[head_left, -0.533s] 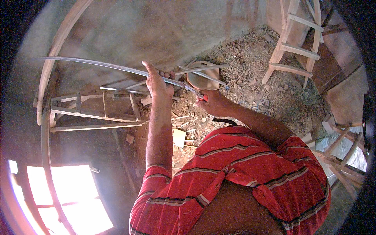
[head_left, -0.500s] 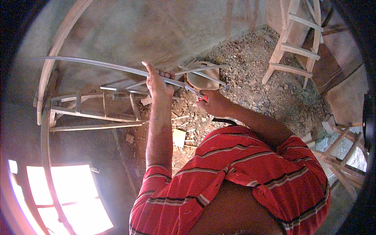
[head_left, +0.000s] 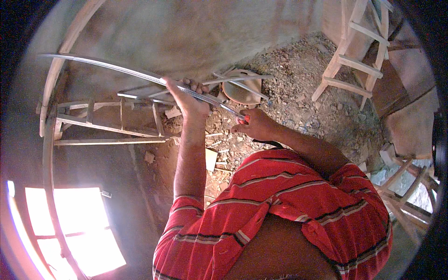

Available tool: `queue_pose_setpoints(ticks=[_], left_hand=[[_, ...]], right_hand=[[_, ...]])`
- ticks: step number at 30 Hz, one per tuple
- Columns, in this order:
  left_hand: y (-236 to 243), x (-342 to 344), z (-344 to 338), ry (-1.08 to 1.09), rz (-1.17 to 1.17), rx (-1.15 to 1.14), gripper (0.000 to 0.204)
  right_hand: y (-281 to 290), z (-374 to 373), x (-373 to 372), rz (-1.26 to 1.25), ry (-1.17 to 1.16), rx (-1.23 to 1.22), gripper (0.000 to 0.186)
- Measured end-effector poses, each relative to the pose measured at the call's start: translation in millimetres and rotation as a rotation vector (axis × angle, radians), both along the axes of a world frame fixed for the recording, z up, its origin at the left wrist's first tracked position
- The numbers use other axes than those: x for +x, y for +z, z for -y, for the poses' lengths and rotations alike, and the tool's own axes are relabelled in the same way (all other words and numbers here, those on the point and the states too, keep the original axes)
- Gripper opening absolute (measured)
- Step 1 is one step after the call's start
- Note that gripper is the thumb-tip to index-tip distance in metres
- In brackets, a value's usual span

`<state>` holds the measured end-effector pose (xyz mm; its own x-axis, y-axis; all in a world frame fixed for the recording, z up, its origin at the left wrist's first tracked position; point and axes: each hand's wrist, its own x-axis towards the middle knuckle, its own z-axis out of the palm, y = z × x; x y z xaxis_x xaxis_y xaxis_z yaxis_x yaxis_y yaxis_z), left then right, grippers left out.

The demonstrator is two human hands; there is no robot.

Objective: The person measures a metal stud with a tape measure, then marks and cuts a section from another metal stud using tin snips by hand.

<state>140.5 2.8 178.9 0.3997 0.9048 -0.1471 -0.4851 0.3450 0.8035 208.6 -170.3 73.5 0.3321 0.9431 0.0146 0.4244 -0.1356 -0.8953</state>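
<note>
silver strip [head_left: 135,73], just one, is held by curled left fingers [head_left: 199,87]; right fingers [head_left: 237,127] clasp one red-handled tool [head_left: 245,118].

Right of the right hand [head_left: 258,124], room opens above the rubble [head_left: 291,70] until the ladder [head_left: 347,63] blocks the far right. Leftward, the strip [head_left: 140,74] bars a straight pass, running from the hands across the pole [head_left: 52,88] (whether they touch, I cannot tell). Beyond the hands, crossed slats [head_left: 256,78] clutter the floor, while a frame [head_left: 105,128] obstructs the left.
</note>
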Motion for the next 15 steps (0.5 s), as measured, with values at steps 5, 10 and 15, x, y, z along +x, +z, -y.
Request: queue_pose_setpoints(ticks=[5,10,15], left_hand=[[-4.3,-16.5,-6.8,-0.026,0.059,0.009,0.079],[1.2,-33.5,-9.0,-0.11,0.111,0.048,0.083],[6.1,-50.8,-11.8,-0.244,0.245,0.016,0.083]], right_hand=[[11.5,5.7,-6.1,0.114,0.066,0.055,0.038],[13.9,29.3,-4.8,0.202,0.157,-0.12,0.032],[12.0,23.8,3.8,0.144,0.235,-0.162,0.031]])
